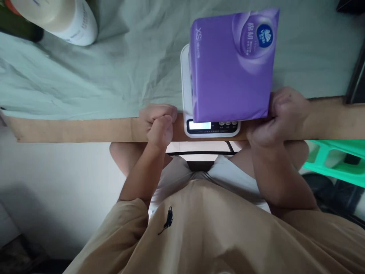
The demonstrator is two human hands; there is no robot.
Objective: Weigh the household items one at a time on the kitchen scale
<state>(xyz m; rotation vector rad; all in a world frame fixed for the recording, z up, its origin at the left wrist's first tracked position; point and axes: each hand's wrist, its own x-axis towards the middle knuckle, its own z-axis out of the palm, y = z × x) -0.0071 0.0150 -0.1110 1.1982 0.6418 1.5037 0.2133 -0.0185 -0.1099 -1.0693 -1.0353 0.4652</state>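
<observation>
A purple tissue pack (232,64) lies on top of a white digital scale (211,127), whose lit display faces me at the table's near edge. My right hand (278,116) is closed on the pack's near right corner. My left hand (159,123) rests as a fist on the wooden table edge (85,129), just left of the scale, with nothing visible in it.
A pale green cloth (114,68) covers the table. A large cream and white container (59,19) lies at the far left. A green plastic stool (333,161) stands low at my right. A dark object (356,82) borders the table's right side.
</observation>
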